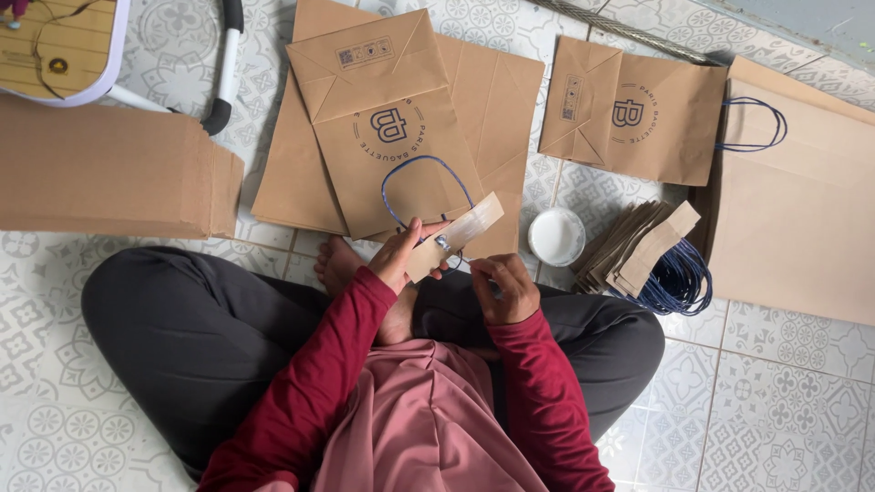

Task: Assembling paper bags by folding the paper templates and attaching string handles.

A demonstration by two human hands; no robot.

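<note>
Person seated cross-legged on patterned tile floor (775, 401), view from above. Left hand (397, 256): fingers clamped on a brown card strip (456, 235) w/ blue cord handle (421, 187) attached; strip held tilted, above the lap, just in front of the bare foot (339, 262). Cord loop lies over the lower part of the folded paper bag (392, 118) directly ahead. Right hand (504, 287): fingers curled together near the strip's lower end; whether they pinch anything, cannot tell, too small.

Surroundings: bag ahead rests on top of a stack of flat bags (492, 100). 2nd folded bag (629, 114) to the right, apart from the stack. Small round white tub (557, 236) on floor just right of the strip. Beside it, pile of card strips w/ blue cords (652, 260). Large flat bag stack (802, 210) at far right; thick stack of brown sheets (109, 173) at left.
</note>
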